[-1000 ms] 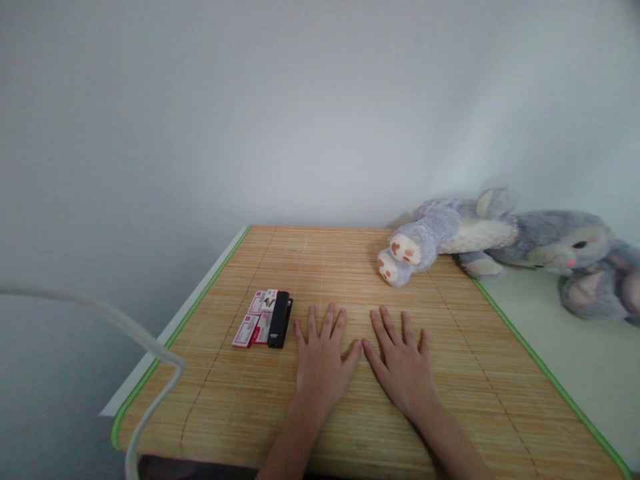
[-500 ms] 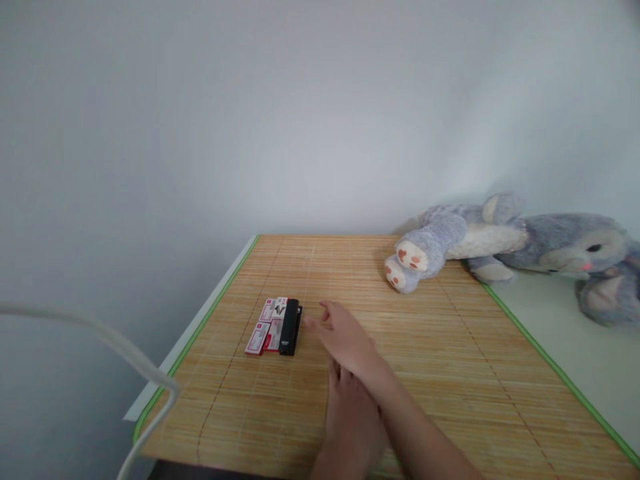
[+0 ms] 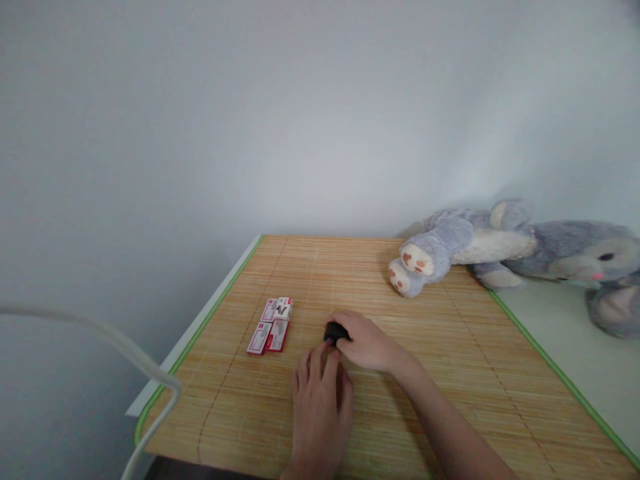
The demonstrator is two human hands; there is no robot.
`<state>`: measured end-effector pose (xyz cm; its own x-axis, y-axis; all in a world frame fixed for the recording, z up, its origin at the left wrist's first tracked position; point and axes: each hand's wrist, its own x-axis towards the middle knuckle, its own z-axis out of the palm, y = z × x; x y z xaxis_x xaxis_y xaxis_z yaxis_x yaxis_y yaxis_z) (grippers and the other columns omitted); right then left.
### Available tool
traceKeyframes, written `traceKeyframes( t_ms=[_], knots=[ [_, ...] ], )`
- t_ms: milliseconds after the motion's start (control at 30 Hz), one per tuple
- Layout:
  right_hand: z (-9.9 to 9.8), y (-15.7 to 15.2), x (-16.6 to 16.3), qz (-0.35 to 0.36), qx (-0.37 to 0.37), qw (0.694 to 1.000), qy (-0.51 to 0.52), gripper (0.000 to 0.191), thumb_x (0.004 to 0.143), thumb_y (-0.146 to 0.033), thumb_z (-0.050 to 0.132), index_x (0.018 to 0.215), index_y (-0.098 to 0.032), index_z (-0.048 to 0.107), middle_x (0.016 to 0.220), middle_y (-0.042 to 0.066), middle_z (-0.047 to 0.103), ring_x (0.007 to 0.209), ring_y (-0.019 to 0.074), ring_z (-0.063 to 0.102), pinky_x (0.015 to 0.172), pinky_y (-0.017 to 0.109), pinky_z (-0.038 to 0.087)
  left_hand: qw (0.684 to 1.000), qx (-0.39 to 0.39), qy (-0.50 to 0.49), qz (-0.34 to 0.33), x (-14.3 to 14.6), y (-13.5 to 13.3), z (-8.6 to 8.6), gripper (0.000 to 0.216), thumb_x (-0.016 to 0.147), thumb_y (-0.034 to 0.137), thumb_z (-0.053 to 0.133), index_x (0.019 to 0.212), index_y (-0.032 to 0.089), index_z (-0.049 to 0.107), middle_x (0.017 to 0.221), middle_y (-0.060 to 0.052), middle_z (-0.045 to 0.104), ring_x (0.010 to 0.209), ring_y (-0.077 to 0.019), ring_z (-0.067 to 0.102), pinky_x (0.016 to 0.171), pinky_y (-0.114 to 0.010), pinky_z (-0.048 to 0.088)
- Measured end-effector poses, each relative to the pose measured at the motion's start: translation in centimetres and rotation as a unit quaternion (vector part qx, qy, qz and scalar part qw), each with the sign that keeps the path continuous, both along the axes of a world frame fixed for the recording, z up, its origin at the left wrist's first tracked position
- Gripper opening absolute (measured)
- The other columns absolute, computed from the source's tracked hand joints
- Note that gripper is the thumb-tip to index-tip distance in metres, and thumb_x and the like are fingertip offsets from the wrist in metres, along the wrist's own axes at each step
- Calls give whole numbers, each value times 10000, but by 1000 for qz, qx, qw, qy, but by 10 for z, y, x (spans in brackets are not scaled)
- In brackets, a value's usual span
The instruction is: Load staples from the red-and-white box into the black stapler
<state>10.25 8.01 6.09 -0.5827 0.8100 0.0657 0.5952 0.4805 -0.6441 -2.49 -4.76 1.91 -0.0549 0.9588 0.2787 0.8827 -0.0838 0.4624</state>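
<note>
My right hand (image 3: 365,341) is closed around a black stapler (image 3: 336,333), whose end sticks out past the fingers; the rest is hidden under the hand. Just in front of it, my left hand (image 3: 320,393) has its fingers stretched out and slightly apart, palm down. Its fingertips reach the near side of the stapler; whether they touch it I cannot tell. To the left, several small red-and-white staple boxes (image 3: 279,335) lie side by side in a block.
A bamboo mat (image 3: 240,413) with green edging covers the table. A grey plush rabbit (image 3: 495,245) lies along the back right. At the lower left a white cable (image 3: 145,363) hangs across the view, and a pale wall stands behind.
The stapler has left its place beside the staple boxes and is now in my right hand, farther right. My left hand has come out from under the right forearm.
</note>
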Motion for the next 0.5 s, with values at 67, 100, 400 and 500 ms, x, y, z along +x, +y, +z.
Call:
traceKeyframes(
  t_ms=[67,100,400,500],
  knots=[
    [-3,-1,18,-8,0,1000,28,430,743,-62,567,1079,-256,752,1054,17,769,1007,208,657,918,324,447,999,-5,29,-26,3,10,1,457,1005,200,471,1445,300,547,1562,-62,526,1437,-311,448,1167,-580,418],
    [-6,-2,24,-22,4,999,45,416,735,-67,575,1059,-252,759,1037,18,767,1000,211,650,930,334,443,998,-11,41,-45,6,13,-1,469,1007,209,475,1461,308,534,1586,-56,504,1458,-312,426,1184,-585,401],
    [-35,-7,24,-283,61,907,306,207,899,-434,625,854,-238,674,956,51,712,975,237,629,968,402,468,997,-17,69,-39,22,20,-10,485,1021,281,477,1502,342,506,1616,-43,486,1438,-326,450,1224,-661,314],
    [-49,-6,41,-401,62,819,405,339,980,-512,442,977,-232,634,1054,64,710,1020,234,658,922,376,516,997,-19,67,-36,22,22,-12,512,1027,293,468,1533,366,467,1651,-27,446,1472,-320,422,1242,-685,275]
  ],
)
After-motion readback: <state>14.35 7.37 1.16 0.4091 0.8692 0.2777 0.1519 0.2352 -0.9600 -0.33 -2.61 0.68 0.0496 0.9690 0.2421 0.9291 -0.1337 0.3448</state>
